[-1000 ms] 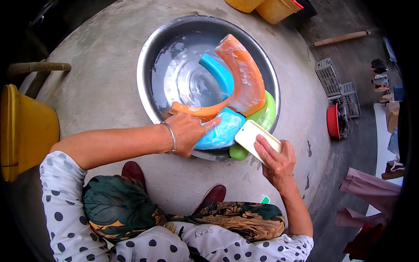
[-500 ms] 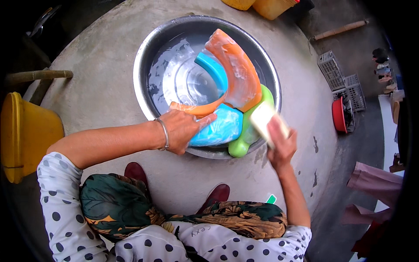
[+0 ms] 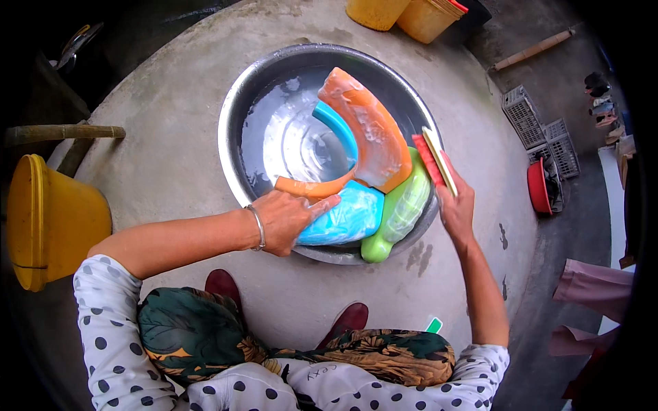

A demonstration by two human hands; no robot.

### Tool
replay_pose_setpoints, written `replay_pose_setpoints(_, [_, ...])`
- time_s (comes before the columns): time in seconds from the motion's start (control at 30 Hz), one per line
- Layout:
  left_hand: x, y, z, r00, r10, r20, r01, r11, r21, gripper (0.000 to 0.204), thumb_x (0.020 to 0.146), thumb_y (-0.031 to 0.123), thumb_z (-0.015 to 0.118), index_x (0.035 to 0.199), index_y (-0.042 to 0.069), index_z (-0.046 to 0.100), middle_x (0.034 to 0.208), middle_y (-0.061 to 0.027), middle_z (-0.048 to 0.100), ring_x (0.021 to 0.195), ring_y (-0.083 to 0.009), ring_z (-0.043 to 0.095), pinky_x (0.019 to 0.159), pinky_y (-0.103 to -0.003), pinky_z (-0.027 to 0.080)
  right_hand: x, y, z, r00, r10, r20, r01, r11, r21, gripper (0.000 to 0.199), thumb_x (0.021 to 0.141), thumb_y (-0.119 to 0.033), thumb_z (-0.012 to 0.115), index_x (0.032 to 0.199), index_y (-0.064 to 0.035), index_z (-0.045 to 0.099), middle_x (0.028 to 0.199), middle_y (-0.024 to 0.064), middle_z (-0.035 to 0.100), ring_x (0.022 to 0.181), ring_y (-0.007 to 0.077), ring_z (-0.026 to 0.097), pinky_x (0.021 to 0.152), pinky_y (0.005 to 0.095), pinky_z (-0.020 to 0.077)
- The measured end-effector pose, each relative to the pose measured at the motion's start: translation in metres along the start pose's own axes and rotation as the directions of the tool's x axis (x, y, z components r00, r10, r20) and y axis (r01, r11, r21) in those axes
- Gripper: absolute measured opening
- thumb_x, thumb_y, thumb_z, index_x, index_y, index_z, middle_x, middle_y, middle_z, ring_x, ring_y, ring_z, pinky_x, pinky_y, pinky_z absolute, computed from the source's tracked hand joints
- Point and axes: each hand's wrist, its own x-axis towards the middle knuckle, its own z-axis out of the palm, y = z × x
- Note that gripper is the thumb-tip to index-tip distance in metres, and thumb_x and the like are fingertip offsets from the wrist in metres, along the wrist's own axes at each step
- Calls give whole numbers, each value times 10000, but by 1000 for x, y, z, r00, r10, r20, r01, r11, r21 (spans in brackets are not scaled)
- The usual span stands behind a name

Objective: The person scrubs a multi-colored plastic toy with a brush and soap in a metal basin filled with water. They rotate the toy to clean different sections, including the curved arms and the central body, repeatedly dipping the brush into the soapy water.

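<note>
Holding a cream-backed, red-bristled hand brush (image 3: 440, 162) at a round, silver-coloured metal basin (image 3: 232, 147)

Nearest us, we record the wearer's dark green and tan leaf-patterned trousers (image 3: 195, 333), and just past the knees two dark red shoes (image 3: 223, 286). The left hand (image 3: 282, 220), wearing a plain silver bangle (image 3: 258, 229) at the wrist, grasps the left end of a soapy, bright blue, blocky piece (image 3: 351, 215), one digit laid along its top; some fingertips are hidden. The right hand (image 3: 457, 204) is clenched on the brush, held on edge with bristles facing left, beside a lathered, lime-green, rounded piece (image 3: 404, 209). Whether bristles and green surface touch, we cannot tell.

The blue piece lies at the basin's near side, the green one right of it, its knobbed near end over the rim. Beyond them we see a broad, curved, foam-streaked orange piece (image 3: 375, 137) and, at its inner side, a turquoise curved strip (image 3: 334, 126). Shallow water (image 3: 291, 130) shows at left.

Farther off: a yellow plastic bucket (image 3: 68, 222) left, a round red tub (image 3: 539, 190) and grey lattice crates (image 3: 522, 118) right.
</note>
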Motion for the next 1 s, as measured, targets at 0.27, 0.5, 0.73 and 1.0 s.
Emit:
replay_pose_setpoints(0.27, [1,-30,-14,996,64,59,-67,997,44,975,609,98,725,1449,99,231,1056,-205,611,893,-371,631,758,-419,522,67,-2,4,854,189,485,-383,859,341,483,793,-42,513,1271,12,551,996,24,634,819,77,550,750,219,452])
replay_pose_setpoints(0.5, [1,-39,-6,997,66,33,-67,998,9,843,627,105,712,1374,78,322,921,-191,635,821,-378,633,706,-434,507,85,-11,23,785,202,586,-508,751,421,208,735,-130,559,911,-40,621,681,-35,514,584,54,438,534,221,344])
replay_pose_setpoints(0.73, [-4,-33,-27,991,30,134,-46,992,120,808,621,110,747,1323,63,349,879,-195,635,792,-359,647,657,-432,504,92,-40,-5,689,178,702,-383,912,145,180,770,-236,635,742,-62,599,622,-40,502,554,59,433,504,237,345])
replay_pose_setpoints(1.0, [-6,-33,-31,991,77,108,-90,989,118,798,610,107,752,1299,62,353,866,-188,638,790,-363,654,670,-431,516,105,-40,-7,725,107,681,-424,848,318,165,743,-203,587,795,-48,606,655,-12,538,553,74,473,520,234,391])
